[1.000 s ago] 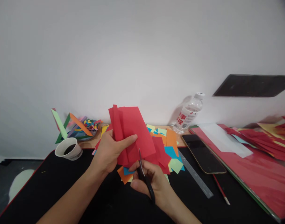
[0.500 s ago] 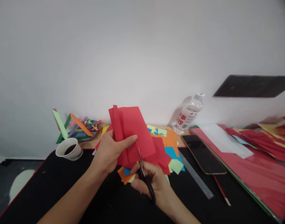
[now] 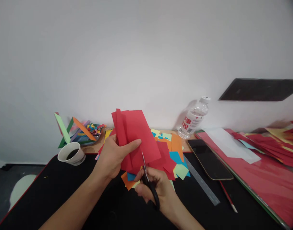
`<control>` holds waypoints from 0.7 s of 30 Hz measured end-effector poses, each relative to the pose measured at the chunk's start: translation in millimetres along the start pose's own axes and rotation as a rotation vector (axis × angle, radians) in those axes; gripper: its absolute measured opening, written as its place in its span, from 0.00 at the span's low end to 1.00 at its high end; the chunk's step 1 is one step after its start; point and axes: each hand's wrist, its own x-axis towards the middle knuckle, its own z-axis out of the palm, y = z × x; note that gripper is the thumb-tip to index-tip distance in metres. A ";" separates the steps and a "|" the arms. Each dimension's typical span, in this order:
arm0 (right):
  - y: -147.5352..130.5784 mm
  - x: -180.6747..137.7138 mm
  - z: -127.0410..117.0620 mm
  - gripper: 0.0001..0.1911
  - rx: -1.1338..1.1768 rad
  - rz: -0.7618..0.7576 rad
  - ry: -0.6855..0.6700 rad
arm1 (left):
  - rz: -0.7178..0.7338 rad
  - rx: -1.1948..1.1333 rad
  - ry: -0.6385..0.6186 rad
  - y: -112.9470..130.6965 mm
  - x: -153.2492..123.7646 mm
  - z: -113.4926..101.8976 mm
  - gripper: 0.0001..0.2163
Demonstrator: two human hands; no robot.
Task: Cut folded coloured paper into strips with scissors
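Observation:
My left hand (image 3: pixel 114 155) grips a folded sheet of red paper (image 3: pixel 143 132), thumb pressed across its front and a narrow fold standing up along the left side. Black-handled scissors (image 3: pixel 148 182) are in my right hand (image 3: pixel 158 185), fingers wrapped round the handles. Their blades point up into the lower part of the red paper, where a slit runs beneath my left thumb. The lower blade is hidden by the paper. Under both hands lies a pile of coloured paper scraps (image 3: pixel 176 158), orange, blue, yellow, green and red.
At left stand a paper cup (image 3: pixel 71 154) of dark liquid and a dish (image 3: pixel 97 138) of tiny paper bits. On the right are a water bottle (image 3: pixel 194 116), a phone (image 3: pixel 210 159), a clear ruler (image 3: pixel 201 182), a red pencil-like stick (image 3: pixel 228 196) and red sheets (image 3: pixel 268 182).
Hardly anything differs. The view has tilted very slightly, and both hands, the scissors and the red paper keep nearly the same pose.

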 end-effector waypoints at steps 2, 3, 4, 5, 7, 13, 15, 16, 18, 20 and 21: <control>0.8 -0.2 0.2 0.20 0.005 0.002 0.001 | 0.000 -0.007 0.005 0.3 0.0 0.2 0.14; 1.2 -0.2 0.2 0.20 0.008 0.000 -0.002 | 0.000 -0.013 0.005 0.4 0.0 0.5 0.14; 1.6 -0.1 0.3 0.20 0.013 -0.003 -0.006 | -0.001 -0.018 0.003 0.5 -0.1 0.7 0.13; 1.8 0.2 0.3 0.20 0.019 -0.007 -0.009 | -0.002 -0.022 -0.001 0.6 -0.2 1.0 0.13; 2.0 0.7 0.3 0.21 0.035 -0.020 -0.012 | -0.007 -0.018 -0.007 0.8 -0.5 1.4 0.12; -0.2 0.5 0.8 0.21 0.058 -0.048 0.018 | -0.043 0.032 -0.080 -1.1 -0.9 0.6 0.11; -0.9 0.0 0.9 0.22 0.046 -0.042 0.029 | -0.039 0.030 -0.084 -2.4 -0.8 -0.2 0.12; -1.1 -0.1 0.9 0.22 0.039 -0.043 0.033 | -0.038 0.030 -0.085 -3.0 -0.9 -0.5 0.12; -1.2 -0.1 0.9 0.22 0.029 -0.054 0.036 | -0.037 0.035 -0.091 -3.6 -1.2 -0.9 0.12; -1.0 0.2 0.8 0.21 0.028 -0.060 0.035 | -0.036 0.037 -0.096 -3.6 -1.8 -0.8 0.12; -0.8 0.3 0.8 0.21 0.030 -0.061 0.033 | -0.035 0.035 -0.098 -3.3 -2.0 -0.6 0.12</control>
